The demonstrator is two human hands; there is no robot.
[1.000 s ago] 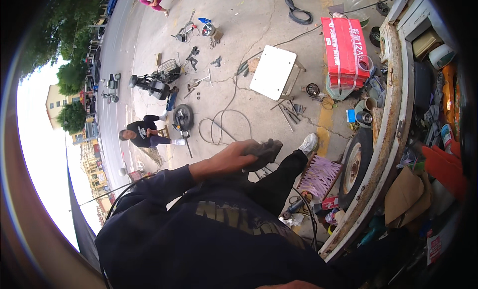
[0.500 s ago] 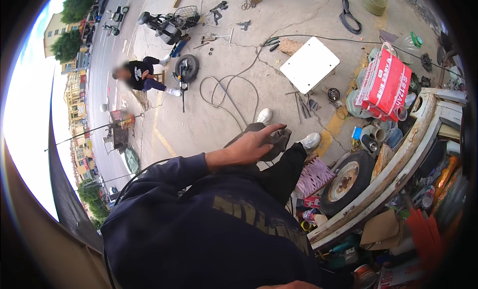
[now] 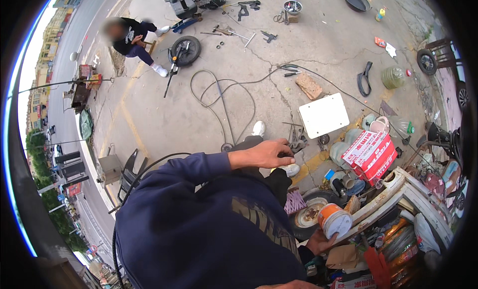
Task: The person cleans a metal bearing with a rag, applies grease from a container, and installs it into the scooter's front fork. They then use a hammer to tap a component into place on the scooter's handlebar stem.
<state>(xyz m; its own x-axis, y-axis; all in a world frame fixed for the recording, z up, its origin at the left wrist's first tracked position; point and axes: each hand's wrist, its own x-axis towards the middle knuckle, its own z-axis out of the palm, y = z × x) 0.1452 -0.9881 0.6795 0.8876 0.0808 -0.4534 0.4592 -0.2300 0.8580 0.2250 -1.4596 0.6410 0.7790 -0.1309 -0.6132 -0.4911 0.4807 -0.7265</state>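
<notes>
My right hand (image 3: 321,241) grips a round orange and white tub (image 3: 332,220) with a pale lid from below, beside the rusty white metal frame (image 3: 383,195). Part of its palm and fingers is hidden behind the tub. My left hand (image 3: 269,153) hangs palm down over my lap with its fingers loosely bent and apart. Nothing shows in it, though its underside is hidden. Beneath the tub lie a piece of brown cardboard (image 3: 343,256) and a red-orange sheet (image 3: 377,264) among the clutter.
A small wheel (image 3: 309,212) and red-white box (image 3: 371,157) stand at right. Ahead lie a white panel (image 3: 323,116), brick (image 3: 309,86) and looping hose (image 3: 214,106). Far left, a person (image 3: 132,40) sits beside a loose wheel (image 3: 186,51).
The tub, earlier low among the clutter, is now raised in my right hand, which has come into view. My left hand's pointing finger has bent down. The view has shifted.
</notes>
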